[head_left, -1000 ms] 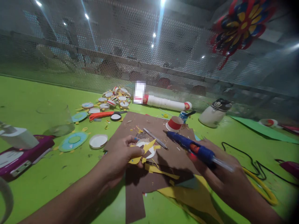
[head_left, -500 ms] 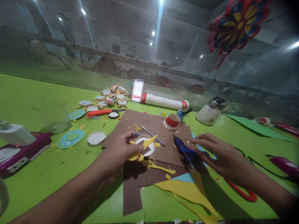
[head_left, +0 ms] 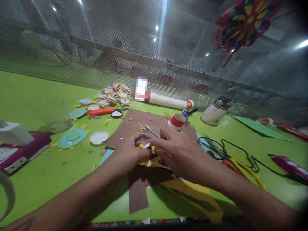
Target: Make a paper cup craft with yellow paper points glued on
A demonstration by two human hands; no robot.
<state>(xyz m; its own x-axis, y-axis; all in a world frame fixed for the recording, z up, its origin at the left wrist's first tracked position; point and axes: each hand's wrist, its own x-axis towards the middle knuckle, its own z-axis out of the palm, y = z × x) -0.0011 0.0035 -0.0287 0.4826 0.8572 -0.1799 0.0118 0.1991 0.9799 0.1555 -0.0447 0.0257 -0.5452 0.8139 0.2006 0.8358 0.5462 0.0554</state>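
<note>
Both my hands meet over a brown paper sheet (head_left: 134, 126) in the middle of the green table (head_left: 43, 173). My left hand (head_left: 131, 152) is closed on a small white disc with yellow paper points (head_left: 150, 149). My right hand (head_left: 176, 150) lies over the same piece from the right, fingers bent and pressing on it, hiding most of it. A grey pen (head_left: 152, 131) lies just beyond my fingers. The blue glue gun is hidden from view.
Yellow paper scraps (head_left: 194, 195) and a brown strip (head_left: 138, 199) lie near me. A pile of finished discs (head_left: 113, 96), orange scissors (head_left: 103, 112), a red paper cup (head_left: 176, 121), stacked cups (head_left: 168, 101), a white jar (head_left: 215, 112), black cable (head_left: 240, 152) and purple devices (head_left: 21, 150) ring the work area.
My right hand let go of the blue glue gun and moved left onto the disc piece held by my left hand. The view tilted slightly.
</note>
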